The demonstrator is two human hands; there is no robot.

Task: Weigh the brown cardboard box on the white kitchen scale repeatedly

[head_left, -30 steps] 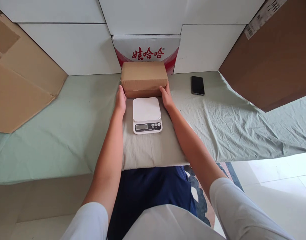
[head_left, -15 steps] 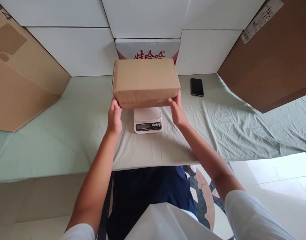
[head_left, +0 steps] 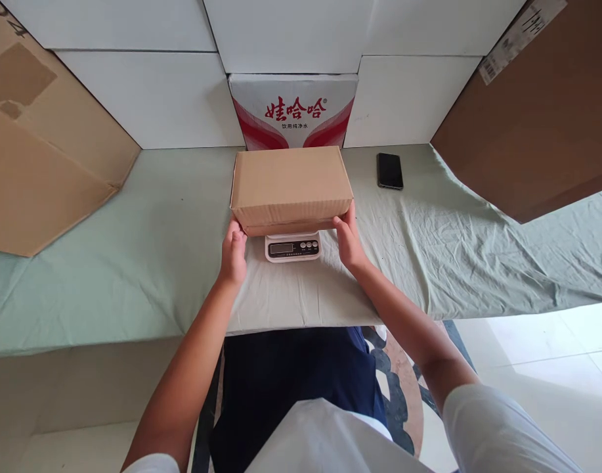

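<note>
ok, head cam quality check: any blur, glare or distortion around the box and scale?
Head view: sharp, no motion blur on the cardboard box or either hand, left hand, right hand. Light is soft and even, with only a faint shadow under the box on the kitchen scale. The scale's display is too small to read. Wide-angle bending shows at the edges. Bright washout on the floor at lower right.

A broad table draped in a wrinkled pale-green cloth (head_left: pixel 133 263) carries everything. At its centre sits a small white digital kitchen scale (head_left: pixel 291 247) — a closed brown cardboard box (head_left: pixel 291 187) on top. Toward 1 o'clock from the scale lies 1 black smartphone (head_left: pixel 390 171), flat, well apart.
</note>
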